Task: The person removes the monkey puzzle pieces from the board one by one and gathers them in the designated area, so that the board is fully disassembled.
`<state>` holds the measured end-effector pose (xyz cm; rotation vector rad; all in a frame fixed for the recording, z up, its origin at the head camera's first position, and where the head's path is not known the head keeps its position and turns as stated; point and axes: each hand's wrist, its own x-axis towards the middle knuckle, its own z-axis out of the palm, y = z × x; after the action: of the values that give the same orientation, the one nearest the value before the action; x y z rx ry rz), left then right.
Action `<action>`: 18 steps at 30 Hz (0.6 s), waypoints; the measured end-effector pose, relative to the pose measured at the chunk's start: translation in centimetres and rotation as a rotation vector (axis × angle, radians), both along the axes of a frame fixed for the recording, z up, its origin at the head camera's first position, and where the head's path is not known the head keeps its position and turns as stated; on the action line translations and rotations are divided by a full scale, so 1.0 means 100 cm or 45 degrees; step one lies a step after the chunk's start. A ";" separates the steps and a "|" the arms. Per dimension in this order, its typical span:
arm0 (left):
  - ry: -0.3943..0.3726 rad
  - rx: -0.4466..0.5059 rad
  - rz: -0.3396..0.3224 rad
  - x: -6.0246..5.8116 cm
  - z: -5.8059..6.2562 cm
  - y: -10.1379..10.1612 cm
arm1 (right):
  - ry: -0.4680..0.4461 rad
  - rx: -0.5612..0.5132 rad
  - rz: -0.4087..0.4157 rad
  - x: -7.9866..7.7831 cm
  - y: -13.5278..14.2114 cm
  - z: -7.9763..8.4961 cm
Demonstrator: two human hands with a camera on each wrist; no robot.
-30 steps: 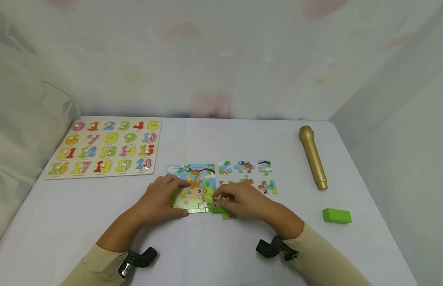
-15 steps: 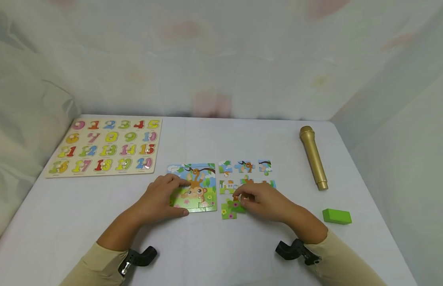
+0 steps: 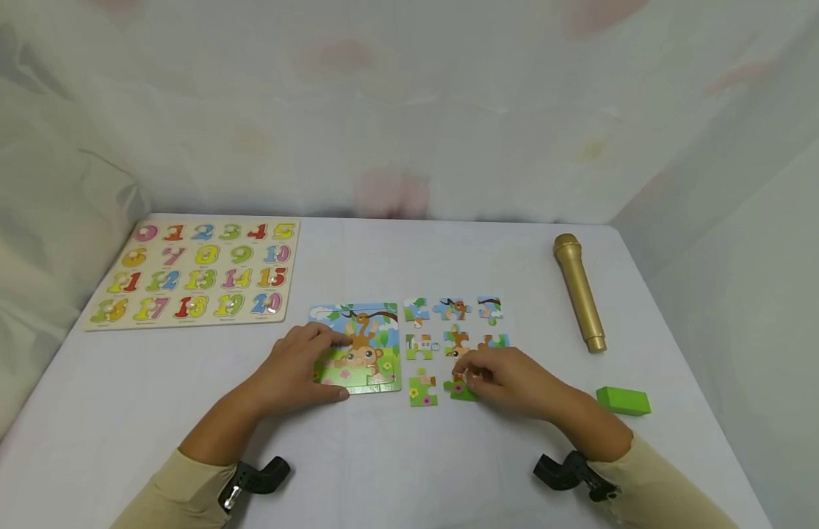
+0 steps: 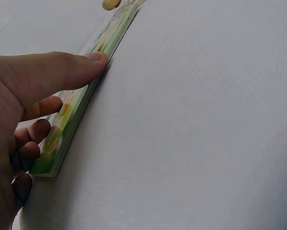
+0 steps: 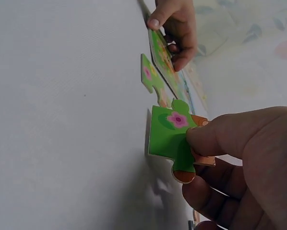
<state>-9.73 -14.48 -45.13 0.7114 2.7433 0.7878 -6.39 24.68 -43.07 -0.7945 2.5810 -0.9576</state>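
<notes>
In the head view my left hand (image 3: 300, 371) rests on the left side of a monkey picture puzzle board (image 3: 376, 345). Its thumb touches the near edge, also in the left wrist view, and the index finger lies across the picture. To the right, my right hand (image 3: 508, 382) pinches a green puzzle piece (image 5: 170, 132) with a pink flower between thumb and fingers, low over the table. Left of it lies a green corner piece (image 3: 422, 389). Beyond are more pieces in rows, among them a bird piece (image 3: 454, 308) and a branch piece (image 3: 490, 308); my right hand partly covers the nearer ones.
A wooden number board (image 3: 197, 272) lies at the back left. At the right are a gold microphone (image 3: 579, 290) and a green block (image 3: 623, 400), close to my right forearm. White cloth (image 3: 396, 110) hangs behind the table.
My right hand has moved right, away from the puzzle board, carrying the green piece past the corner piece, which is now uncovered. The left hand stays in place.
</notes>
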 end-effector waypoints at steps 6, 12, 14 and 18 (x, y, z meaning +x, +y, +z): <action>0.001 0.002 -0.002 0.000 -0.003 0.000 | -0.011 -0.012 0.000 0.003 0.000 -0.004; -0.002 -0.009 0.002 0.000 -0.003 0.000 | 0.073 0.022 0.018 0.004 -0.002 -0.007; -0.002 -0.008 0.003 0.000 -0.003 0.000 | 0.093 0.048 0.020 0.005 -0.002 -0.008; 0.001 0.000 0.001 0.000 -0.003 0.000 | 0.119 0.099 0.016 0.005 -0.004 -0.009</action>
<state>-9.69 -14.46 -45.39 0.7110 2.7447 0.7882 -5.87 24.28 -43.99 -0.8528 2.6712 -0.8301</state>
